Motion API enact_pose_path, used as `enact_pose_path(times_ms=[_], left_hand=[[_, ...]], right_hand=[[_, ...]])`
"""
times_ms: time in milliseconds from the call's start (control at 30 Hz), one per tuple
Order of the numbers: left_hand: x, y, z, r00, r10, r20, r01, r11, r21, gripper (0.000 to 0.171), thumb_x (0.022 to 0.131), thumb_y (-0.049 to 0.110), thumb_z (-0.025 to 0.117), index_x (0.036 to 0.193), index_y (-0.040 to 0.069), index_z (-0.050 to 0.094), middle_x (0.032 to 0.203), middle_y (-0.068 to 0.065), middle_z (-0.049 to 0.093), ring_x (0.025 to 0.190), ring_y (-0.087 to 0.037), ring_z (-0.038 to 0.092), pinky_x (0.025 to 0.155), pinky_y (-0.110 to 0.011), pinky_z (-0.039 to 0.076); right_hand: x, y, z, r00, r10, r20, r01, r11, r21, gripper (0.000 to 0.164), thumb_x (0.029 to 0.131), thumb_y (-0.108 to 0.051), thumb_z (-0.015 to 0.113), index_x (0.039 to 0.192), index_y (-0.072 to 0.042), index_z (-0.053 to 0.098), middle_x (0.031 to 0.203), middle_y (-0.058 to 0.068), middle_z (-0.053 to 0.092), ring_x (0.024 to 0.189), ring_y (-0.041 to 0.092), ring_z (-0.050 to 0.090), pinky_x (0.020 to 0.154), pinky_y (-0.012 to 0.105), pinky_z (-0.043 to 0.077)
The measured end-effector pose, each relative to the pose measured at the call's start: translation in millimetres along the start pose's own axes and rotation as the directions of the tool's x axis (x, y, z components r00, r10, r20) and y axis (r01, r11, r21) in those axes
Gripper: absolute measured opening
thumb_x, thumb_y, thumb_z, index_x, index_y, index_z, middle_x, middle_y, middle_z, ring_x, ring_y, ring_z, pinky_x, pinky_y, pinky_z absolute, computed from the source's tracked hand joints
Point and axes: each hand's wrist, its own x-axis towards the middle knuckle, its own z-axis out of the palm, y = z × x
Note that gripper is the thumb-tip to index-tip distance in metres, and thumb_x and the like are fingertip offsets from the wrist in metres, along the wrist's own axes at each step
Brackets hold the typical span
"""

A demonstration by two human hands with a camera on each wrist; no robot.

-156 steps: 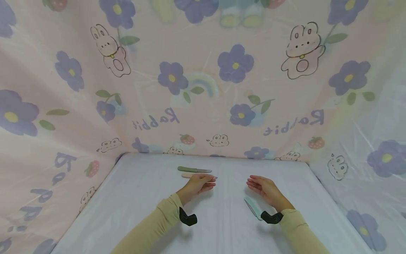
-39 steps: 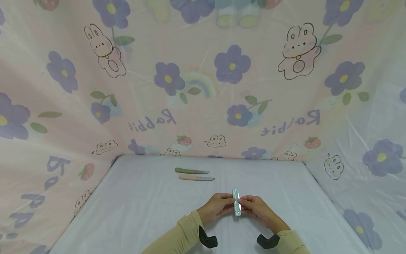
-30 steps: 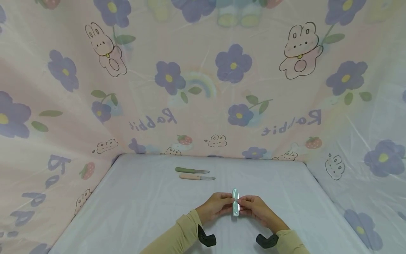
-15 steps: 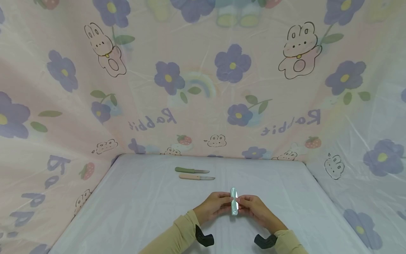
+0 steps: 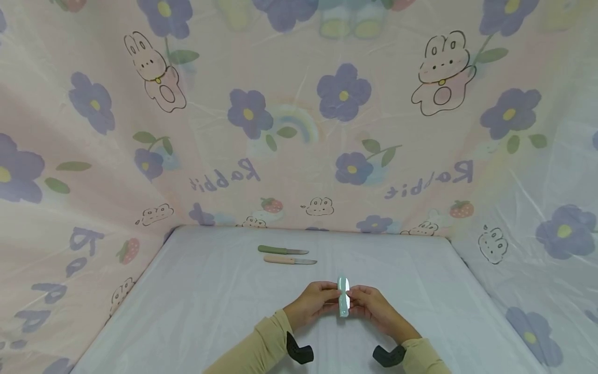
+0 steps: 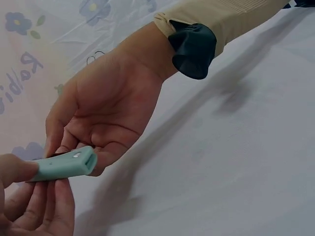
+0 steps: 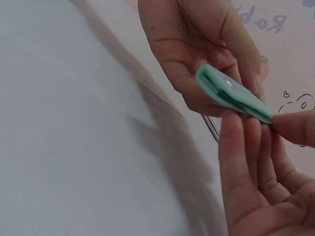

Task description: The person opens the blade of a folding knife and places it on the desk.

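Note:
A mint-green folding knife (image 5: 343, 307) stands between my two hands in the head view, its handle lengthwise away from me and a bright strip of blade along its right side. My left hand (image 5: 307, 302) pinches it from the left between thumb and fingers. From the right, my right hand (image 5: 377, 307) pinches it at mid-length, thumb on top. The left wrist view gives the handle (image 6: 66, 164) end-on with both hands' fingers around it. A long slot runs along the handle (image 7: 236, 93) in the right wrist view. Fingers hide part of the blade.
Beyond my hands lie two knives, a green-handled knife (image 5: 273, 250) and a peach-handled knife (image 5: 280, 259), blades to the right. They rest on a white-covered table (image 5: 210, 291). A curtain (image 5: 299, 156) printed with rabbits and flowers encloses the back and sides.
Earlier the folding knife lay by my right wrist and my hands were apart, the left near the peach-handled knife. Now both hands hold it; over the last second it shifts slightly left.

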Motion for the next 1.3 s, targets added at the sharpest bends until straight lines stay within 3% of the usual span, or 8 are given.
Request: enact_pose_path(times_ms=[167,500,800,1067,1300], left_hand=[[-0.5,2.5,-2.8,0.999,-0.019,0.045,0.017,0.998,0.054,0.031,0.088,0.018,0.065,0.113,0.0,0.06,0.105,-0.009,0.063,0.094,-0.019,0.062,0.083,-0.035,0.053],[-3.6,2.3,-2.3,0.997,-0.069,0.03,0.067,0.995,0.075,0.031,0.089,0.023,0.064,0.111,0.002,0.061,0.101,-0.009,0.064,0.089,-0.019,0.063,0.08,-0.035,0.054],[-4.7,1.7,-3.2,0.999,-0.031,0.008,0.03,0.998,0.054,0.031,0.089,0.02,0.063,0.112,-0.001,0.059,0.102,-0.01,0.064,0.089,-0.019,0.063,0.08,-0.035,0.054],[-5.0,0.7,-5.3,0.999,-0.04,-0.013,0.04,0.999,0.025,0.034,0.089,0.021,0.064,0.114,-0.001,0.058,0.103,-0.01,0.063,0.091,-0.019,0.063,0.08,-0.034,0.054],[-5.3,-0.9,-6.9,0.999,-0.013,-0.03,0.013,1.0,0.001,0.03,0.091,0.016,0.06,0.112,-0.004,0.057,0.103,-0.011,0.062,0.09,-0.018,0.062,0.082,-0.036,0.053]], right_hand=[[-0.5,-4.3,2.1,1.0,0.002,0.018,-0.002,0.999,-0.043,0.032,0.096,-0.025,0.054,0.105,0.005,0.054,0.089,0.007,0.062,0.08,0.016,0.06,0.071,0.029,0.055],[1.3,-2.6,5.6,1.0,-0.021,-0.014,0.019,0.995,-0.102,0.027,0.092,-0.023,0.06,0.095,0.004,0.055,0.084,0.006,0.061,0.075,0.016,0.061,0.068,0.03,0.055],[1.0,-1.4,10.6,0.998,-0.036,-0.057,0.031,0.996,-0.086,0.025,0.092,-0.019,0.059,0.096,0.006,0.056,0.081,0.006,0.061,0.074,0.017,0.06,0.068,0.032,0.055],[-6.0,-13.4,17.7,0.999,-0.021,-0.048,0.017,0.997,-0.073,0.022,0.095,-0.013,0.053,0.098,0.009,0.056,0.084,0.008,0.062,0.077,0.018,0.061,0.074,0.039,0.055],[0.9,-0.2,12.5,0.997,-0.003,-0.078,0.001,1.0,-0.031,0.028,0.095,-0.018,0.054,0.102,0.009,0.056,0.087,0.009,0.063,0.08,0.018,0.062,0.075,0.034,0.055]])
